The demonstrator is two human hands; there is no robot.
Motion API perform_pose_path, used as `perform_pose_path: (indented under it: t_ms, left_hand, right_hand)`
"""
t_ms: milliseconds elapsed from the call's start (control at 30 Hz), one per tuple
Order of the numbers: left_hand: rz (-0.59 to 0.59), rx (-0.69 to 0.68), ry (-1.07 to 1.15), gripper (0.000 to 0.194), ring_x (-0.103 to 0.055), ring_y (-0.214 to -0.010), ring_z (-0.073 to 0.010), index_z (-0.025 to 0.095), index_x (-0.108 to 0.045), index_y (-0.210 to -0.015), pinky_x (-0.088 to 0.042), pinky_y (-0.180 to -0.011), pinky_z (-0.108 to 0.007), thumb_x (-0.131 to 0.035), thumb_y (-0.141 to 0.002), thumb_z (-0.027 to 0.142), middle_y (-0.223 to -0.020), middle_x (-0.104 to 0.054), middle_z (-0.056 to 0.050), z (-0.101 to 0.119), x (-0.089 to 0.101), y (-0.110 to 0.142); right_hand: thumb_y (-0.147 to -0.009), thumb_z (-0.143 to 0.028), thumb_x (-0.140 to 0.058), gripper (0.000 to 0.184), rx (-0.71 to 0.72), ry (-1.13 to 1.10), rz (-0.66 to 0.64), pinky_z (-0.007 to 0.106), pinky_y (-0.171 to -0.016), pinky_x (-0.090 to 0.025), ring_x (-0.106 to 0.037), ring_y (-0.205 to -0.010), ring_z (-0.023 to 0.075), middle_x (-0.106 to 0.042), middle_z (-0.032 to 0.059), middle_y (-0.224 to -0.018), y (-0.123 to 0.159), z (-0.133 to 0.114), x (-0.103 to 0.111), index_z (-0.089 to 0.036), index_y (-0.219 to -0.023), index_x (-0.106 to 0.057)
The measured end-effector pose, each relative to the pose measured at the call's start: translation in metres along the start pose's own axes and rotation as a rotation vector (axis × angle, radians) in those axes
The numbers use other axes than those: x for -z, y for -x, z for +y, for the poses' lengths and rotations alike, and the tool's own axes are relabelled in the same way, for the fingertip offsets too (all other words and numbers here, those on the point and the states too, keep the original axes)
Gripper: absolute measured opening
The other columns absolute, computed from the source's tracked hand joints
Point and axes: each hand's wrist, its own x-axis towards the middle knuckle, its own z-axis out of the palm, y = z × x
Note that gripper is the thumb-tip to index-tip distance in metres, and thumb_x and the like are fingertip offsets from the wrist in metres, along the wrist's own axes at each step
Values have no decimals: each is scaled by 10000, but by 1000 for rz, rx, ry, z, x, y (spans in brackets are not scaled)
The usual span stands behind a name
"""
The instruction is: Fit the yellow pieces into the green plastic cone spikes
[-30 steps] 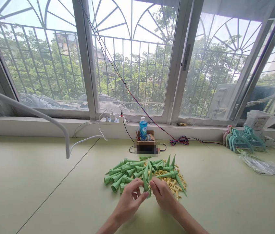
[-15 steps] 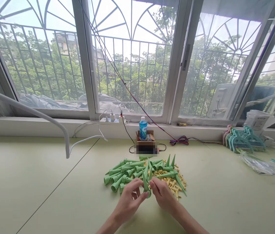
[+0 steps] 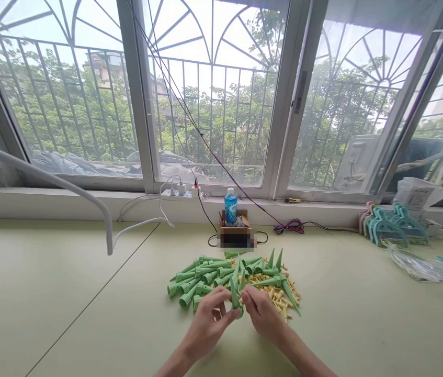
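Note:
My left hand [image 3: 210, 320] is closed on a green plastic watering spike [image 3: 234, 294], whose pointed end stands up between thumb and fingers. Right beside it, my right hand [image 3: 262, 310] pinches a small yellow plug [image 3: 240, 300] against the spike's side; the fingertips hide most of that plug. Just beyond both hands lies a heap of green spikes [image 3: 190, 297], hollow and capped at the wide end. Many short yellow plugs [image 3: 280, 301] are scattered at the heap's right side, partly under the spikes.
A blue-liquid bottle [image 3: 230, 208] stands in a small cardboard box [image 3: 240, 215] behind the heap. Coiled cable [image 3: 292, 226] and a power strip [image 3: 180, 194] lie near the window. Teal hangers [image 3: 386, 226] and a plastic bag [image 3: 421, 269] are at right; a white curved arm [image 3: 103, 209] hangs at left.
The tip of the spike in my left hand has shifted slightly to the right and down. Both hands keep the same place and grip.

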Motion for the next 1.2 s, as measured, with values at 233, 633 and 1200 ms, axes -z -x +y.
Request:
perform_pose_path:
  t_ms: [233, 633, 1200]
  left_hand:
    - [3, -10, 1, 124, -484, -632, -102, 200, -698, -884, -426, -534, -173, -634, -866, 305, -884, -544, -27, 2, 0, -1]
    - [45, -14, -60, 202, -501, -657, -115, 208, -680, -897, -429, -537, -181, -589, -893, 389, -930, -548, -40, 2, -1, -2]
    - [176, 24, -54, 257, -499, -625, -121, 205, -663, -971, -413, -518, -199, -590, -875, 433, -987, -609, -62, 0, 0, -3]
  right_hand:
    - [-1032, -402, -276, 381, -8, 8, -10, 245, -537, -245, -305, -532, 115, -345, -54, -600, -2, -1, 1, -219, -698, -294]
    - [-1030, -381, -285, 378, 13, 29, 16, 242, -528, -242, -317, -521, 114, -372, -50, -594, -1, -1, -1, -217, -690, -316]
    - [-1028, -333, -362, 327, 38, 53, 59, 227, -582, -351, -479, -587, 130, -556, -10, -667, 2, -5, -2, -191, -807, -557]
